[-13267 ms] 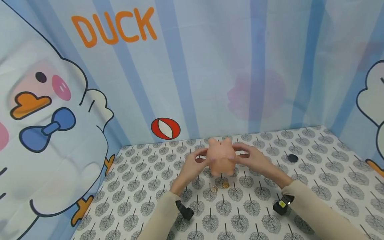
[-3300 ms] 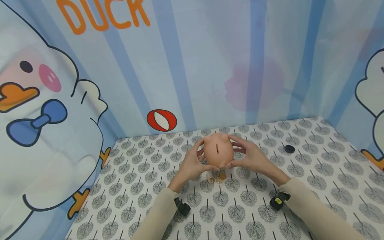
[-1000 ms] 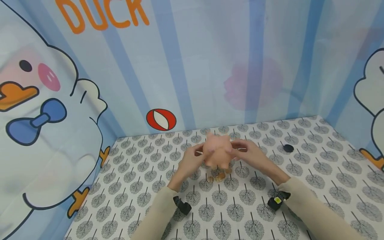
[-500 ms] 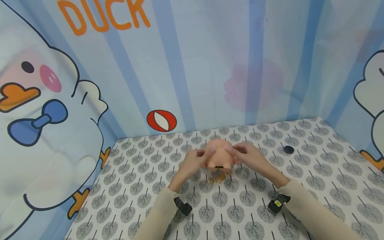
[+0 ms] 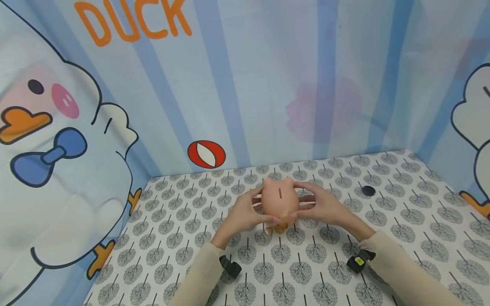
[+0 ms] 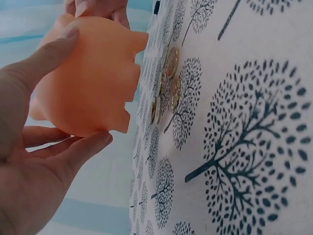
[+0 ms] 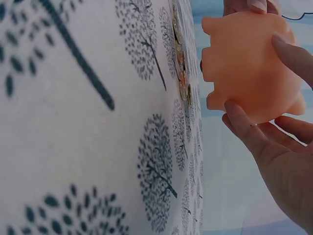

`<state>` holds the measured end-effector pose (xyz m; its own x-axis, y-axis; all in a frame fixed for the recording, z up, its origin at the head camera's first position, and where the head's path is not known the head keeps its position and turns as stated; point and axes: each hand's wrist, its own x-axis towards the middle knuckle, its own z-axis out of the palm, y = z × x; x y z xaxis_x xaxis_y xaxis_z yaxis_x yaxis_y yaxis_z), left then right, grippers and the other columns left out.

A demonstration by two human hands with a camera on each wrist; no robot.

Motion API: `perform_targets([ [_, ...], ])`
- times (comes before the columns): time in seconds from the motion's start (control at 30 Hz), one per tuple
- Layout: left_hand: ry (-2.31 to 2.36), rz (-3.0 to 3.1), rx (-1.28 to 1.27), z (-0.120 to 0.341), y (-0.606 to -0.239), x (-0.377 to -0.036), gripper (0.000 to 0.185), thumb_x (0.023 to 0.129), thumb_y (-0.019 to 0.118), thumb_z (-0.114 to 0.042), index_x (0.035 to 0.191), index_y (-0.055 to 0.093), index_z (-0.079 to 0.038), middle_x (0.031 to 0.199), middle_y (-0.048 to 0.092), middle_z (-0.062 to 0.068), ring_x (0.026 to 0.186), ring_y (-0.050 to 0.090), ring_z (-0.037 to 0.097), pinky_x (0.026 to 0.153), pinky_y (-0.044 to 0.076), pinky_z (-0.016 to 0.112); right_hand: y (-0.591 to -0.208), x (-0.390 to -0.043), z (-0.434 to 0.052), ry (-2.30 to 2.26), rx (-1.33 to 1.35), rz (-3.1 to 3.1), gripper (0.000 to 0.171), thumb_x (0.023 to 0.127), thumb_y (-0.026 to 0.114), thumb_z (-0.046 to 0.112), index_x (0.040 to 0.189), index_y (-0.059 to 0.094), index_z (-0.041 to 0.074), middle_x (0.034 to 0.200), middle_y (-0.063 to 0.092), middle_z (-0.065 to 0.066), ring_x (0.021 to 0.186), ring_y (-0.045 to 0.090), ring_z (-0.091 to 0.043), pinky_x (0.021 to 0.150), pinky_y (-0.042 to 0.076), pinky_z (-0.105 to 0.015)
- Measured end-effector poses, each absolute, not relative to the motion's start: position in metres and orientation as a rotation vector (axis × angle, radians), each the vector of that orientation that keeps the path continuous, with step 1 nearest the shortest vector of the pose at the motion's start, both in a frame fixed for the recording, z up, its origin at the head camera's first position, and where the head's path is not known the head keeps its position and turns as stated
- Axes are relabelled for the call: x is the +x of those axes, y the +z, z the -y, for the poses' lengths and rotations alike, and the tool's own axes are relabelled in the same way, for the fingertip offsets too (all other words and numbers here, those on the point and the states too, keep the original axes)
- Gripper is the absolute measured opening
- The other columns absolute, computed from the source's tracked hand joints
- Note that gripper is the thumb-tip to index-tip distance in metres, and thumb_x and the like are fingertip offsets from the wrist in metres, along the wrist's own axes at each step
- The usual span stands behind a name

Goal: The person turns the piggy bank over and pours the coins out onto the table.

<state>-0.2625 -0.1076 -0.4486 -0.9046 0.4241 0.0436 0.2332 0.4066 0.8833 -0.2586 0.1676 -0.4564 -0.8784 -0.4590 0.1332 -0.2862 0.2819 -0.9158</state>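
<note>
A peach-orange piggy bank [image 5: 279,204] is held between both hands above the table, its coin slot facing up in the head view. My left hand [image 5: 243,211] grips its left side, thumb toward me and fingers behind. On the other side my right hand [image 5: 320,205] grips it in the same way. In both wrist views the stubby feet of the piggy bank [image 6: 93,73] [image 7: 249,63] point down at the cloth, apart from it. Several gold coins [image 5: 281,228] [image 6: 173,93] [image 7: 182,73] lie on the cloth beneath, partly hidden by the pig in the head view.
A round black cap [image 5: 368,190] lies on the table to the right. White cloth [image 5: 206,272] printed with grey trees covers the table. A blue-striped curtain [image 5: 268,85] with duck pictures stands behind and at both sides.
Over the last second the piggy bank has turned from tilted, with its underside opening briefly facing me, to slot up. More coins lie under it than at the first frame.
</note>
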Motion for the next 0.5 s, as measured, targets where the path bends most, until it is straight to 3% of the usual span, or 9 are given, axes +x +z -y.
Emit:
perform_targets([
  [0.3, 1.599, -2.542, 0.881, 0.109, -0.453, -0.266, 0.106, 0.079, 0.094, -0.016, 0.166, 0.033, -0.015, 0.167, 0.043, 0.011, 0.147, 0.053, 0.032, 0.116, 0.053, 0.031, -0.451, -0.258, -0.169, -1.662, -0.757, -2.487, 0.097, 0.086, 0.089, 0.017, 0.164, 0.033, 0.008, 0.164, 0.038, -0.027, 0.133, 0.061, -0.05, 0.103, 0.063, -0.04],
  [0.5, 1.574, -2.518, 0.831, 0.111, -0.452, -0.27, 0.107, 0.077, 0.095, -0.013, 0.165, 0.034, -0.011, 0.168, 0.04, 0.015, 0.147, 0.053, 0.033, 0.114, 0.053, 0.026, -0.444, -0.261, -0.167, -1.601, -0.717, -2.478, 0.097, 0.085, 0.09, 0.018, 0.163, 0.033, 0.005, 0.161, 0.042, -0.031, 0.132, 0.062, -0.05, 0.099, 0.065, -0.037],
])
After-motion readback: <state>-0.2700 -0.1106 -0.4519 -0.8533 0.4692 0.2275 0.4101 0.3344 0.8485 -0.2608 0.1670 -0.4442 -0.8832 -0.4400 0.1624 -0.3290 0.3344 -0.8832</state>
